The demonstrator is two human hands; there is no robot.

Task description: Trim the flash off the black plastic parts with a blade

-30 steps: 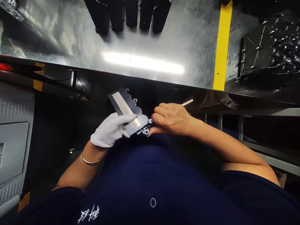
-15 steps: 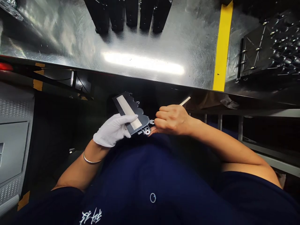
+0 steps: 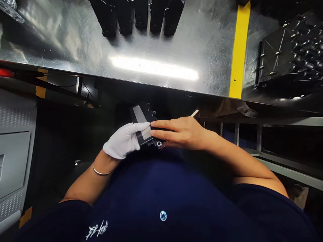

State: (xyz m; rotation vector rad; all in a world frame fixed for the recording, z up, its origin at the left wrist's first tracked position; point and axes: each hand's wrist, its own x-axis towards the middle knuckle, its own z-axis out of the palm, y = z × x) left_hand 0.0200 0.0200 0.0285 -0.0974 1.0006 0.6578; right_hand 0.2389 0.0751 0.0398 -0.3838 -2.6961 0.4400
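My left hand [image 3: 123, 139], in a white glove, grips a dark part [image 3: 140, 136] with a light metal strip [image 3: 138, 114] along its face; the thumb presses on the strip. The part is tilted, with a round metal eyelet at its lower right end. My bare right hand [image 3: 181, 132] lies over the right end of the part, its index and middle fingers stretched across it and touching the strip. A thin pale stick [image 3: 195, 113] sticks out behind the right hand, and its other end is hidden.
Beyond my hands is a shiny metal table [image 3: 202, 43] bearing several black parts [image 3: 141, 15] and yellow tape [image 3: 239, 50]. Dark ribbed parts [image 3: 280, 53] lie at the right. A grey panel [image 3: 15, 141] stands at the left, a metal frame [image 3: 287, 121] at the right.
My right hand has uncurled its fingers and moved left onto the part's face. The pale stick has dipped lower and to the left. The part has shifted slightly right and down.
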